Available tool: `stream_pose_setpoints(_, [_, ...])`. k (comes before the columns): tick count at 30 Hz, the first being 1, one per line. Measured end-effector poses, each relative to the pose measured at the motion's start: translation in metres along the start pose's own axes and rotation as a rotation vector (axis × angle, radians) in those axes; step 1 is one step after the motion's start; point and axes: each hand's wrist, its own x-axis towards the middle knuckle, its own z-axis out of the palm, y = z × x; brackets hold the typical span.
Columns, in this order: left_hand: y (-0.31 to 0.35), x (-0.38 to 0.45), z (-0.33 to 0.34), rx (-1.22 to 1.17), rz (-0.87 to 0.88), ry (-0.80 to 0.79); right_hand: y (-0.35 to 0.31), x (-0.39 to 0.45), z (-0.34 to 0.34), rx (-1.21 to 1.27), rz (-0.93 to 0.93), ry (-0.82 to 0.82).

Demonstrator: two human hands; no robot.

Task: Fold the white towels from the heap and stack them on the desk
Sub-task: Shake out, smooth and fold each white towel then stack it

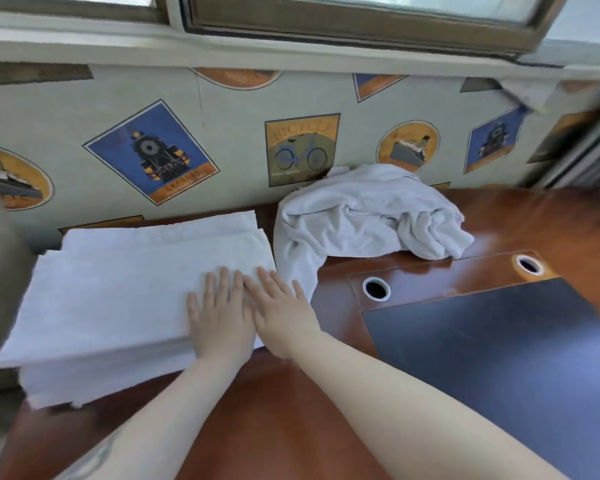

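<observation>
Both your hands, left hand (219, 320) and right hand (278, 306), lie flat, fingers straight, smoothing the folded stack (118, 299); next you'd probably grab 1 towel from the heap (368, 216).

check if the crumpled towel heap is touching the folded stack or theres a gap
Touching. In the head view the heap hangs a flap down against the right edge of the folded stack, with no desk wood showing between them.
</observation>
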Motion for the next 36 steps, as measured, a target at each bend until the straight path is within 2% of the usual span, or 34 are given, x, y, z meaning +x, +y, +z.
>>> stream_pose_setpoints(6, [0.126,0.013,0.016,-0.096,0.221,-0.276,0.122,-0.042,-0.045,-0.014,0.286,-0.140])
stream_pose_setpoints(13, [0.266,0.023,0.061,-0.166,0.216,-0.403,0.282,-0.061,-0.082,-0.029,0.449,-0.179])
stream_pose_setpoints(18, [0.335,0.045,0.082,-0.204,0.135,-0.457,0.365,-0.019,-0.097,-0.074,0.442,-0.110])
stream_pose_setpoints(22, [0.357,0.055,0.089,-0.284,0.030,-0.437,0.398,0.023,-0.096,0.020,0.431,-0.212])
stream_pose_setpoints(26, [0.363,0.049,0.094,-0.468,-0.073,-0.344,0.415,0.012,-0.079,0.123,0.337,-0.065])
stream_pose_setpoints(30, [0.361,0.034,0.099,-0.608,-0.214,-0.224,0.428,-0.058,-0.057,0.356,0.332,0.083])
stream_pose_setpoints(32, [0.363,0.023,0.100,-0.653,-0.220,-0.215,0.422,-0.097,-0.051,0.492,0.370,0.129])
stream_pose_setpoints(34, [0.368,0.010,0.098,-0.794,-0.166,-0.275,0.402,-0.131,-0.053,0.796,0.503,0.214])
stream_pose_setpoints(36, [0.378,-0.009,0.092,-1.051,-0.182,-0.411,0.379,-0.153,-0.061,1.156,0.652,0.302])
